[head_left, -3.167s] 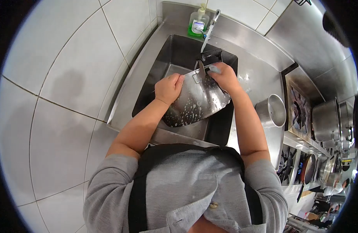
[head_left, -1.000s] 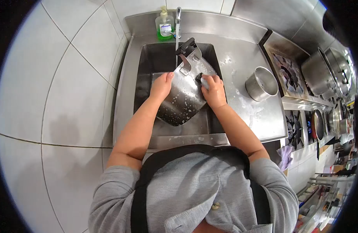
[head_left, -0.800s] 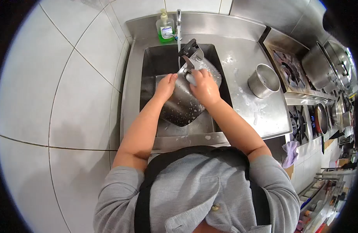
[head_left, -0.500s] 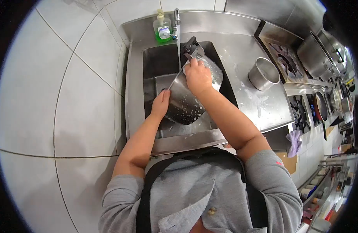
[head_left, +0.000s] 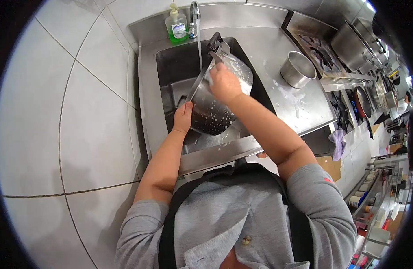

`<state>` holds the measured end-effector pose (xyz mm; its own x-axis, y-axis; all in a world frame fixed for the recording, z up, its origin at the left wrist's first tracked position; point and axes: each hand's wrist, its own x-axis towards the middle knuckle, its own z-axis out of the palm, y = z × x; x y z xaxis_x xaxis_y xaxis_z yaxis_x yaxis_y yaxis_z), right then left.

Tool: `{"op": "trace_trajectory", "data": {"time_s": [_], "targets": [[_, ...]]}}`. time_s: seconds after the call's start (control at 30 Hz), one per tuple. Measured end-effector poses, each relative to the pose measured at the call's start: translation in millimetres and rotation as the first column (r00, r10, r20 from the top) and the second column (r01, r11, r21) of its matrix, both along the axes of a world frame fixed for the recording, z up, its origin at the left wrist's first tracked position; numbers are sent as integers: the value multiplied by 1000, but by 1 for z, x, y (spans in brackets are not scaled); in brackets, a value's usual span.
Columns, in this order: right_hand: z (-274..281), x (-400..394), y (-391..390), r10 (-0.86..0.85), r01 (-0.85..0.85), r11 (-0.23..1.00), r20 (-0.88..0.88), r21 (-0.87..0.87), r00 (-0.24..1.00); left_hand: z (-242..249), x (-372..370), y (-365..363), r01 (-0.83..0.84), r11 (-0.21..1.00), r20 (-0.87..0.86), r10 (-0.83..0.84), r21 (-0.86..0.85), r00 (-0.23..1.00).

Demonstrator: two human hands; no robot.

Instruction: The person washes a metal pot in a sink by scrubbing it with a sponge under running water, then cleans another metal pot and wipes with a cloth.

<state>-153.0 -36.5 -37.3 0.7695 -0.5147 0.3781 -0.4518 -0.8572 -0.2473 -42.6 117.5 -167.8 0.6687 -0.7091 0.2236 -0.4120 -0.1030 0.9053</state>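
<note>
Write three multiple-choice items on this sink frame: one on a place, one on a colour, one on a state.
1. Where does the small steel pot stand?
A. on the counter to the right of the sink
B. inside the sink
C. on the floor

2. What colour is the liquid in the soap bottle?
A. red
B. green
C. blue

3. What is the state of the tap?
A. shut off
B. taken off
C. running

Answers:
1 A: the small steel pot stands on the wet counter, clear of the sink.
2 B: the soap bottle by the tap shows green.
3 C: a stream falls towards the large pot, which the left hand steadies and the right hand touches near the rim.
</note>
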Motion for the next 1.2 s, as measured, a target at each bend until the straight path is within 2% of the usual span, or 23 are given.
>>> {"op": "trace_trajectory", "data": {"time_s": [0.1, 0.17, 0.2, 0.23, 0.3, 0.33, 0.4, 0.5, 0.53, 0.57, 0.6, 0.63, 0.67, 0.7, 0.73, 0.83, 0.9, 0.97, 1.03, 1.07, 1.1, 1.17, 1.2], "targets": [[-14, -9, 35, 52, -52, 999, -38, -12, 998, -5, 3, -1, 4, 1000, -59, -3, 2, 998], [-18, -16, 52, 212, -231, 962, -136, -143, 968, -9, 5, -1, 26, 1000, -81, -27, -8, 996], [-14, -18, 54, 223, -248, 955, -156, -162, 962, -9, 5, 1, 47, 999, -105, -49, -23, 993], [-10, -17, 51, 215, -238, 959, -147, -157, 965, -8, 5, 1, 57, 998, -98, -58, -15, 993], [0, -8, 32, 106, -116, 987, -97, -113, 990, -6, 3, -1, 33, 998, -246, -44, -48, 968], [3, -5, 23, 89, -96, 988, -59, -124, 994, -1, -1, 0, 34, 998, -244, -44, -45, 969], [3, -1, 10, 36, -35, 991, 2, -130, 999, 3, -3, 1, -12, 998, -75, 7, -59, 997], [-10, 4, 7, -36, 52, 984, 97, -168, 995, -3, 4, 3, 30, 1000, -38, -30, -2, 999], [-15, 3, 22, -27, 30, 981, 19, -191, 999, -4, 4, 3, 38, 999, -33, -38, -2, 999], [-20, -1, 36, -23, 10, 978, -61, -209, 998, -7, 3, 2, 20, 999, -139, -25, -42, 990], [-21, -8, 46, 59, -80, 971, -100, -227, 993, -9, 2, 0, -3, 997, -246, -17, -80, 969], [-21, -14, 52, 142, -173, 955, -142, -241, 980, -11, 3, -1, 6, 997, -247, -25, -79, 969], [-27, -18, 50, 240, -249, 926, -68, -284, 968, -13, 4, -2, 13, 993, -281, -47, -120, 958], [-25, -21, 46, 238, -247, 928, -65, -280, 969, -10, 3, -1, 16, 987, -314, -65, -158, 947], [-22, -21, 38, 235, -232, 931, -25, -281, 972, -6, 2, 2, -12, 998, -189, 1, -56, 982], [-12, -9, 12, 178, -158, 947, 46, -281, 983, 3, 1, 2, -43, 999, -60, 42, -19, 997], [-6, -4, 4, 70, -46, 964, 85, -260, 994, 1, 0, 3, -57, 998, -33, 57, -17, 998], [-6, -8, 7, 48, -20, 971, 110, -240, 993, -1, 3, 5, -76, 997, 1, 76, -17, 997], [-14, -22, 18, 183, -183, 935, -28, -304, 983, -8, 9, 9, -118, 990, 33, 116, 73, 993], [-30, -23, 20, 281, -271, 907, -16, -323, 960, -12, 13, 11, -123, 989, 40, 120, 82, 992], [-31, -28, 17, 285, -273, 908, -8, -319, 958, -12, 16, 10, -109, 991, 5, 109, 78, 994], [-32, -40, 7, 468, -461, 848, -40, -261, 883, -14, 18, 9, -102, 992, -21, 104, 75, 994], [-32, -44, -2, 480, -471, 843, -32, -260, 877, 1, 6, 7, -137, 988, -7, 138, 71, 990]]}}
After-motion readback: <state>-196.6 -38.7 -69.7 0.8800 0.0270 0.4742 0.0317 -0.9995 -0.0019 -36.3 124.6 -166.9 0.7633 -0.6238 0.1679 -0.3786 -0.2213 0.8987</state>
